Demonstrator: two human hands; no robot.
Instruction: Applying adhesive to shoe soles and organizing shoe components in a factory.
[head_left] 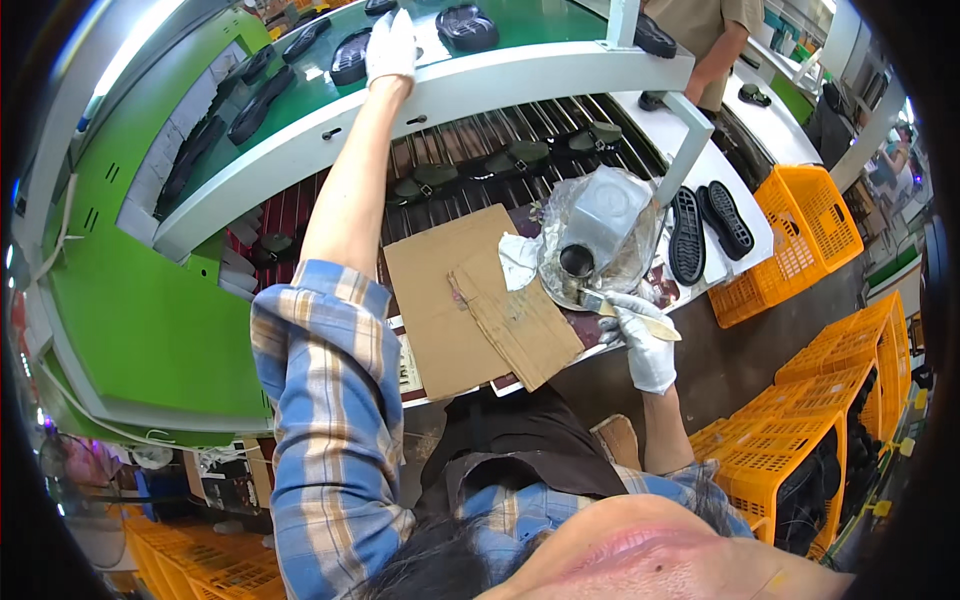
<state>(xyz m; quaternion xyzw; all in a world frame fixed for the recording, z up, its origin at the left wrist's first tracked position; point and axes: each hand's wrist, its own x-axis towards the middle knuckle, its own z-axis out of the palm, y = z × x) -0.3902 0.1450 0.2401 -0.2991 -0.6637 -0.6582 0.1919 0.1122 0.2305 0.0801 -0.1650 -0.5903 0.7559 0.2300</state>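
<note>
My left hand, in a white glove, reaches far out over a green conveyor belt. Its fingers are stretched out beside a black shoe sole, and whether they touch it I cannot tell. Another black sole lies just to the right of it. My right hand, also gloved in white, grips a flat brush by its pale handle. The brush head is at the rim of a plastic-covered round tray. On that tray are a translucent plastic container and a small dark cup.
A white frame rail runs between me and the belt. Below it, dark shoes sit on a roller rack. Brown cardboard lies before me. Two soles stand at right, near orange crates. Another person stands beyond.
</note>
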